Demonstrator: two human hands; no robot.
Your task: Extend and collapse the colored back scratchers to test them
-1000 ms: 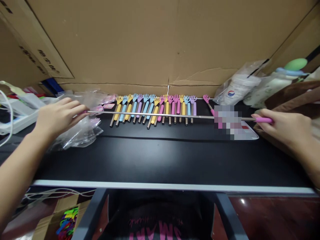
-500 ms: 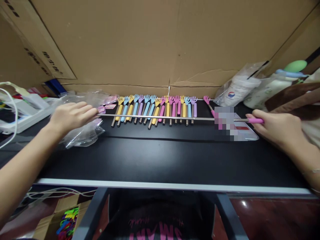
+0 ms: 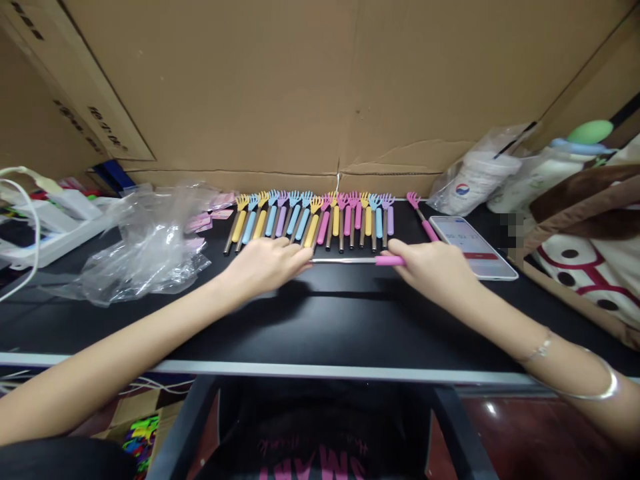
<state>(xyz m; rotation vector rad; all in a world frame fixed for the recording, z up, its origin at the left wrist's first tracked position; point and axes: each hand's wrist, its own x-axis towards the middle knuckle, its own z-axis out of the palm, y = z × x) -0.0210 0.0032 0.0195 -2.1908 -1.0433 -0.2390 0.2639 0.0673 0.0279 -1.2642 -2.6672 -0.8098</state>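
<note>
The rod is shiny metal, its grip smooth plastic; the desk has a soft sheen; the board is matt cardboard, the bags glossy plastic.

My left hand is closed around one end of a metal rod; my right hand grips its pink handle. Rod held crosswise, bare span between my fingers; left end hidden in my grip. Just beyond my fingers: row of yellow, blue, purple and pink back scratchers. Beyond my right fingers, one pink scratcher lies apart, just beside a phone. Left of my left fingers: clear bags.
</note>
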